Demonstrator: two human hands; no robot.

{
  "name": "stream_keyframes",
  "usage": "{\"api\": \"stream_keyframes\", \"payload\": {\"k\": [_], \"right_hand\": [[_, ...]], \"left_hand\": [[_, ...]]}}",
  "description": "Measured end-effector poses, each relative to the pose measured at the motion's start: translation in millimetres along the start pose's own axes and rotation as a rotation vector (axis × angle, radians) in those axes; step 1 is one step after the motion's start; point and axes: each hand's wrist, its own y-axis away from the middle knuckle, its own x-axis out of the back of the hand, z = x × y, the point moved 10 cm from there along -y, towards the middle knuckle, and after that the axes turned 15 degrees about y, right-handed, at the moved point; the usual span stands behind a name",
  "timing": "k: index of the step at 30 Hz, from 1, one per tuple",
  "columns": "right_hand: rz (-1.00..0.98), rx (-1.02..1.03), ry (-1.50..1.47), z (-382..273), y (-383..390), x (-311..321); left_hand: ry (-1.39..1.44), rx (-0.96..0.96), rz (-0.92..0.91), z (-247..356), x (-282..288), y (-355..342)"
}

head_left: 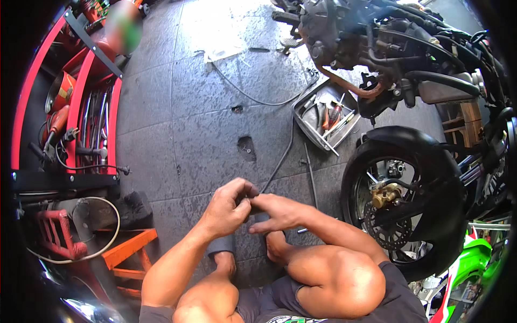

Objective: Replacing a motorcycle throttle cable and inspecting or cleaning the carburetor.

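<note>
My left hand [227,207] and my right hand [277,211] meet in front of my knees, above the dark tiled floor. The left fingers are curled, with the thumb pressed against them. On the right, the fingertips reach into the left hand's grip, and the thumb points down and inward. Whatever small thing they pinch between them is hidden by the fingers. Just beyond the hands, a dark hose [284,157] runs over the floor towards a grey tray [303,129], but I cannot tell whether it touches them.
A partly stripped motorcycle stands at right, its front wheel [350,202] near my right arm. The tray holds screwdrivers [334,115] and other tools. A thin bar [311,177] lies nearby. At left are a red tool rack [40,86] and an orange stand [126,250]; green fairing [471,258] is lower right.
</note>
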Motion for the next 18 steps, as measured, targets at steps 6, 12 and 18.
{"api": "stream_keyframes", "payload": {"k": [6, 12, 18], "right_hand": [[0.281, -0.279, 0.176, 72, 13, -17], [0.52, -0.807, 0.67, 192, 119, 3], [0.989, -0.816, 0.349, 277, 129, 139]], "left_hand": [[-0.191, -0.372, 0.1, -9, 6, 8], [-0.285, 0.164, 0.359, -121, 82, 40], [-0.75, 0.005, 0.098, -172, 37, 61]]}}
